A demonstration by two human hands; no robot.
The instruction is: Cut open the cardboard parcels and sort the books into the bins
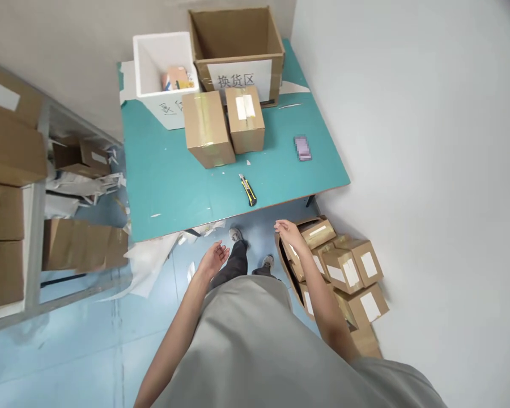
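Note:
My left hand [215, 259] hangs over the floor just short of the table's front edge, fingers loosely curled but apart, holding nothing. Over on the right, my right hand [288, 231] is also empty, its fingers apart, beside a large carton packed with smaller boxes. Both hands are clear of the green table [170, 187]. Nearest them on the tabletop lies a yellow and black box cutter [248, 190], its tip pointing away from me. Behind it stand two taped cardboard boxes, a larger one [208, 127] and a smaller one with a white label [245, 122].
At the table's back are a white foam bin [164, 105] with small packages inside and an open carton [240, 56] bearing a paper sign. A blurred purple item [302, 148] lies right. Labelled boxes [344, 272] pile by the wall; a shelf [42, 226] with cartons stands left.

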